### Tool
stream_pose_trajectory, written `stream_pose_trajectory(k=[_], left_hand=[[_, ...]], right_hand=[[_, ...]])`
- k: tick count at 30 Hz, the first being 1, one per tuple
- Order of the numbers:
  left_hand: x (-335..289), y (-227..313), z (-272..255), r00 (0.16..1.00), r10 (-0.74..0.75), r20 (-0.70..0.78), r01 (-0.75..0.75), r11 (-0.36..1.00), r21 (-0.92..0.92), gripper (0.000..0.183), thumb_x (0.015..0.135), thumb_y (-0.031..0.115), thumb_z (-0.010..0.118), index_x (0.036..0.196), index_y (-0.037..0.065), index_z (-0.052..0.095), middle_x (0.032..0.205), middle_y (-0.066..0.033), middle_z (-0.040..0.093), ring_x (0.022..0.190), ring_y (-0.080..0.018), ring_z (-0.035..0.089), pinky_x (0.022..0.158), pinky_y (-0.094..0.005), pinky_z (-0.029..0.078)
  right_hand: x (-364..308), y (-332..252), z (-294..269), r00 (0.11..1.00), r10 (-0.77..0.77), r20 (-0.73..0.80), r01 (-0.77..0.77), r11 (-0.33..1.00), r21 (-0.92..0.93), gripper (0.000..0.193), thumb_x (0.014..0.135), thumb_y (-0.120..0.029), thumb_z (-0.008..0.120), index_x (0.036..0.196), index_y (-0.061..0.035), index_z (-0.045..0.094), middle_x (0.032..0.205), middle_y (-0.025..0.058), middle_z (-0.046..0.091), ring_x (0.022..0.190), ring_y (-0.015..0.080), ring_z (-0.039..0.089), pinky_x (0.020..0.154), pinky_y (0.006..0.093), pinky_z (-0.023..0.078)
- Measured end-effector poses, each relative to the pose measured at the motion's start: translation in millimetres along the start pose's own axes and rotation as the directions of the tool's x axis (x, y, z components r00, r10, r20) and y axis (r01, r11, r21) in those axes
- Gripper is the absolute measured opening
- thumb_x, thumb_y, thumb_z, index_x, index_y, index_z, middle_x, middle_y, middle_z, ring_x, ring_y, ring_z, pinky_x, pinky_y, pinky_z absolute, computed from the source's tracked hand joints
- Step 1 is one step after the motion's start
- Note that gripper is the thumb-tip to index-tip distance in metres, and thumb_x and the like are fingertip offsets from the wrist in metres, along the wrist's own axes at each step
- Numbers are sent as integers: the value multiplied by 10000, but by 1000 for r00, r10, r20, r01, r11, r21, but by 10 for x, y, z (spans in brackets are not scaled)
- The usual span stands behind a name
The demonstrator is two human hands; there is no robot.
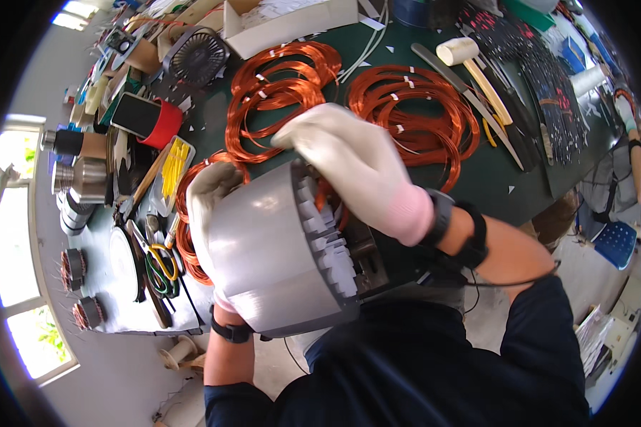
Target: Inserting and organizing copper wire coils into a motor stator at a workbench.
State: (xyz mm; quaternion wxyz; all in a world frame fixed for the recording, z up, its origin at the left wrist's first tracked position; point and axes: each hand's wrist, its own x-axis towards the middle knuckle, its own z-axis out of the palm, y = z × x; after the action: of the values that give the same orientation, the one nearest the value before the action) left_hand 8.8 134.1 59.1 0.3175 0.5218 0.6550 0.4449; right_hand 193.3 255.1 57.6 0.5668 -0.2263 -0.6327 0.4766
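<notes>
A large grey metal cylinder, a motor stator core [263, 249], lies tilted on its side close to my body. White paper slot liners [332, 249] stick out of its right end, with some copper wire [322, 193] inside. My left hand [210, 199], in a white glove, wraps round the core's left side and steadies it. My right hand [360, 160], gloved too, arches over the core's upper right end. Its fingers are bent and pressed together, slightly blurred; what they hold, if anything, is hidden.
Copper wire coils [285, 92] lie behind the core, with more coils [413, 121] to the right. A mallet [470, 64] and a long blade [463, 92] lie beyond them. Scissors [162, 260], a phone [135, 114], a fan [196, 57] and yellow strips [174, 167] crowd the left.
</notes>
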Motion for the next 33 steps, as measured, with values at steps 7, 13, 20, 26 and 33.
stream_pose_trajectory(k=[7, 13, 20, 26, 33], left_hand=[[-799, -343, 118, 965, 171, -201, -173, 985, 9, 370, 881, -39, 578, 1249, -40, 618, 1087, -165, 667, 992, -286, 660, 895, -375, 528], [-788, -212, 322, 934, 311, -178, -301, 950, 82, 462, 773, -90, 606, 1232, -39, 615, 994, -196, 652, 909, -398, 630, 867, -449, 499], [-745, -292, 279, 874, 436, -217, -421, 900, 111, 600, 689, -118, 665, 1284, -91, 599, 1017, -198, 674, 863, -372, 657, 772, -445, 508], [-721, -370, 319, 843, 483, -237, -479, 874, 78, 580, 687, -105, 665, 1265, -89, 611, 1000, -197, 667, 842, -371, 651, 756, -447, 501], [-831, -245, 310, 936, 249, -248, -249, 968, 29, 512, 813, -158, 607, 1314, -51, 618, 1119, -192, 678, 1008, -356, 651, 923, -402, 524]], right_hand=[[-994, -529, -328, 931, 318, 180, -212, 871, -443, 364, 806, 37, 636, 1167, 39, 679, 1013, 193, 686, 941, 352, 663, 844, 403, 534], [-1338, -365, -330, 872, 394, 291, -276, 886, -373, 401, 834, 21, 599, 1232, 42, 639, 1072, 190, 673, 982, 348, 657, 878, 402, 536], [-1761, -287, -782, 778, 543, 316, -490, 839, -235, 391, 911, -14, 564, 1300, 26, 590, 1157, 167, 656, 1044, 320, 650, 918, 405, 538], [-1893, -82, -731, 712, 644, 279, -650, 755, -82, 385, 977, -44, 533, 1358, 12, 547, 1230, 147, 641, 1096, 296, 643, 953, 408, 539], [-1928, 276, -515, 671, 707, 222, -741, 649, 173, 378, 1055, -79, 497, 1425, -4, 498, 1316, 124, 624, 1158, 267, 636, 993, 411, 541]])
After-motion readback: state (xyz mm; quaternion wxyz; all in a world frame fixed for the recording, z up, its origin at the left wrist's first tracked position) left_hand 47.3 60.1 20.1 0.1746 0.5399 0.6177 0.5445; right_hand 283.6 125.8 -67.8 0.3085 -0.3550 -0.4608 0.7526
